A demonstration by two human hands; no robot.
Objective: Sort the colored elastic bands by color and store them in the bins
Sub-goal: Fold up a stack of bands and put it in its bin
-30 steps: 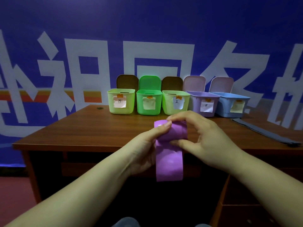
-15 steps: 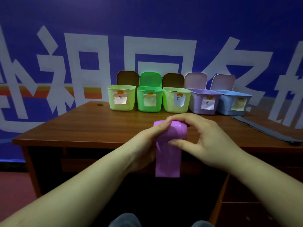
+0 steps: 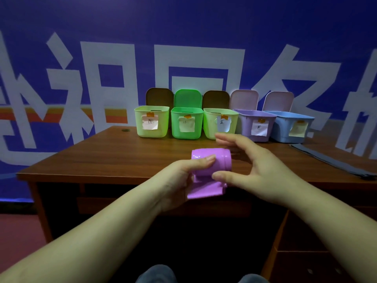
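Purple elastic band (image 3: 211,164), wide and glossy, sits rolled up in front of the near edge of the bench (image 3: 102,156), held in the air; a short tail of it hangs loose below the roll; the left hand (image 3: 183,180) grips it, thumb laid across the top of the roll and the other fingers curled round from beneath, mostly hidden; the right hand (image 3: 257,166) is beside the roll with its fingers spread and relaxed, the thumb tip touching or nearly touching the lower front of the roll, which of the two I cannot tell.

Judging from this, the step in hand is the rolling of one band into a compact bundle, nearly done, with storing it not yet begun; five open bins stand in a row at the back of the bench, each with a paper label; the purple bin (image 3: 255,125), fourth from the left, between a pale green bin (image 3: 221,123) and the blue bin (image 3: 291,127), looks the likely match.

The next move probably calls for tucking in the loose tail, keeping the roll pinched so it does not spring open, then reaching forward and slightly right over the bench to drop it in the purple bin; a dark strip (image 3: 334,160) lies along the right of the bench, well apart from the hands.
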